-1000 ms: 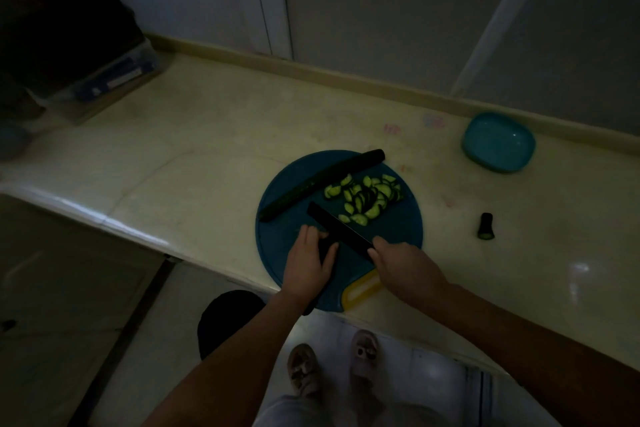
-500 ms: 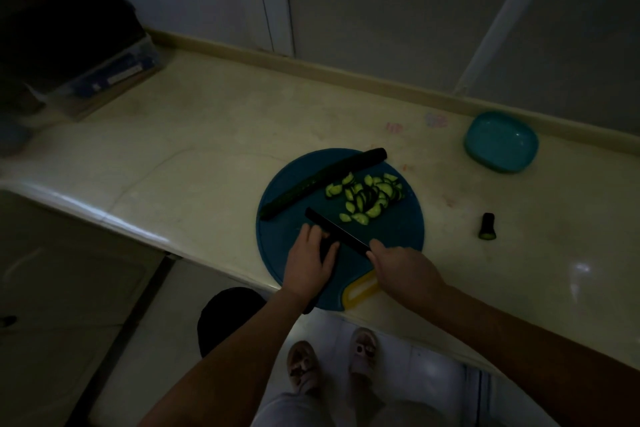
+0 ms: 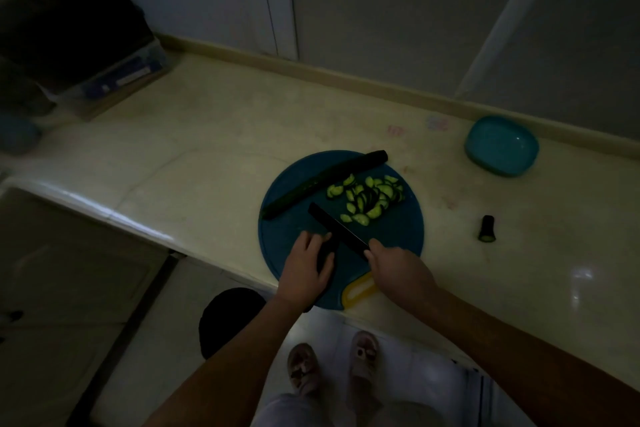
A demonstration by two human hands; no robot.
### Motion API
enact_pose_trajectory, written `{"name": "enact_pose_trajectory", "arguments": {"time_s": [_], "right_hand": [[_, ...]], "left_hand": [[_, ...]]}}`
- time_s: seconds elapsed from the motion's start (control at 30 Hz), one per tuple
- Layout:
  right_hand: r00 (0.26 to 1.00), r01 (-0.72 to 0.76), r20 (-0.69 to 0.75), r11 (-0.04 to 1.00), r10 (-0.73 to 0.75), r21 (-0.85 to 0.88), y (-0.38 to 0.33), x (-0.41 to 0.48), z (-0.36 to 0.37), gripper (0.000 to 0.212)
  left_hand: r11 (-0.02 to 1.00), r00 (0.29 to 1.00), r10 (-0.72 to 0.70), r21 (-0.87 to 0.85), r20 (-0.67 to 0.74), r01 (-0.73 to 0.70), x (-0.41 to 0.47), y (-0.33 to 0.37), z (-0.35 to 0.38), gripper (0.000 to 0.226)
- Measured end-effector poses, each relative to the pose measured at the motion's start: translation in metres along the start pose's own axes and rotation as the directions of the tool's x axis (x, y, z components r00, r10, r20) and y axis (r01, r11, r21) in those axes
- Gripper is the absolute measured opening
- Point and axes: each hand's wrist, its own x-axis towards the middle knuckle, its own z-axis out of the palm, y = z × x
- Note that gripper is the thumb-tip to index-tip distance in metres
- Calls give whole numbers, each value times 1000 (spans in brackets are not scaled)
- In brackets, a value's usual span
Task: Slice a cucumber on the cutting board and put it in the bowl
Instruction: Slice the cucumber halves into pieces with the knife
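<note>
- Slicing step in hand, by the look of it: right hand point(image 3: 398, 265) wrapped round the handle of a dark knife point(image 3: 337, 230), blade laid across the near half of the round blue cutting board point(image 3: 408, 229), tip pointing up-left.
- Left hand point(image 3: 306, 269) curled over a dark piece of cucumber point(image 3: 325, 251) at the board's near edge, grip pressed down on it, fingertips just beside the blade.
- Pile of pale green slices point(image 3: 369, 198) heaped on the far right part of the board, just past the knife tip.
- A long uncut length of cucumber point(image 3: 325, 182) lying diagonally across the far left of the board, apart from both hands.
- Teal bowl point(image 3: 502, 146) well apart, at the back right of the counter point(image 3: 207, 149); nothing seen inside.
- Cut-off end stub point(image 3: 486, 229) standing alone on the counter, right of the board.
- Next move, as a guess: press the blade down through the held piece, knuckles kept clear of the edge, then walk the left grip back for each further cut.
- Transfer to the bowl not yet begun; much cutting left.
</note>
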Motion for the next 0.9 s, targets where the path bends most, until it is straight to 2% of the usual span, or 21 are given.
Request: {"name": "enact_pose_trajectory", "arguments": {"time_s": [0.4, 0.9], "right_hand": [[1000, -12, -9, 996, 13, 92, 4, -12, -2, 30], [1000, -4, 1, 1000, 4, 29, 4, -12, -8, 29]], "left_hand": [[1000, 1000, -2, 18, -23, 2, 0, 3, -1, 21], [999, 1000, -19, 28, -15, 20, 1, -1, 2, 20]]}}
